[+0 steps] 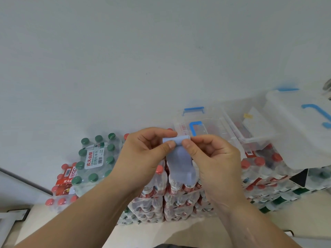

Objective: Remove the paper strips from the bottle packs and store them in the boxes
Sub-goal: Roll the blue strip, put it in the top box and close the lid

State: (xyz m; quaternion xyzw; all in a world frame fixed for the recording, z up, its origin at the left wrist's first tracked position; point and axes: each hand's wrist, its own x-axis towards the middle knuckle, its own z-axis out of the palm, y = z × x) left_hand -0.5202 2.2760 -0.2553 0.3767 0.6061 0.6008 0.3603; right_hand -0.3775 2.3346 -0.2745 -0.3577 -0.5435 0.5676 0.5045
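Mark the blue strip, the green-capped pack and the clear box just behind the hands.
blue strip [179,161], head view, flat middle part.
green-capped pack [94,157], head view, white label.
clear box [213,125], head view, lid beside the handle.

Left hand [143,151], right hand [213,158] raised together, fingers [168,144] apparently pinching.

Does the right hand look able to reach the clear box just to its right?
Probably yes. The right hand pinches the blue strip together with the left hand, but the clear box sits close beyond it on the bottle packs, with nothing between them.
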